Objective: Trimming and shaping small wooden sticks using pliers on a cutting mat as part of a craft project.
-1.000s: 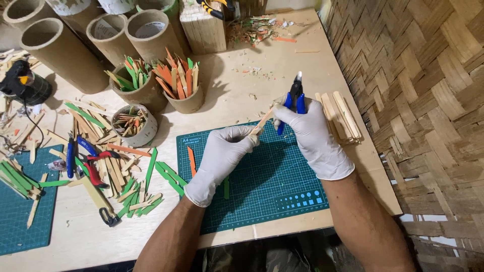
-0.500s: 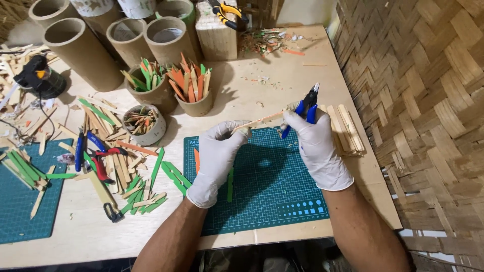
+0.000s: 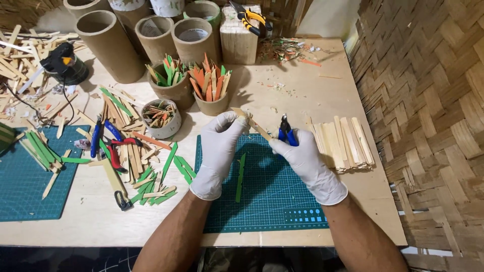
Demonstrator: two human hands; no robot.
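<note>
Both my hands wear white gloves and hover over a teal cutting mat (image 3: 272, 201). My left hand (image 3: 219, 148) pinches a plain wooden stick (image 3: 252, 125) that slants down to the right. My right hand (image 3: 305, 163) grips blue-handled cutters (image 3: 286, 132), jaws pointing up, right beside the stick's lower end. A green stick (image 3: 240, 176) lies on the mat below my left hand. A stack of plain wooden sticks (image 3: 343, 143) rests on the table just right of my right hand.
Cardboard cups hold green sticks (image 3: 169, 80) and orange sticks (image 3: 212, 88). Tall cardboard tubes (image 3: 108, 45) stand behind. Loose sticks and pliers (image 3: 108, 143) litter the left side near a second mat (image 3: 25, 186). A woven wall (image 3: 433, 100) borders the right.
My hands came closer together and slightly nearer me. The stick now tilts down to the right toward the cutters, whose jaws have swung upright next to it.
</note>
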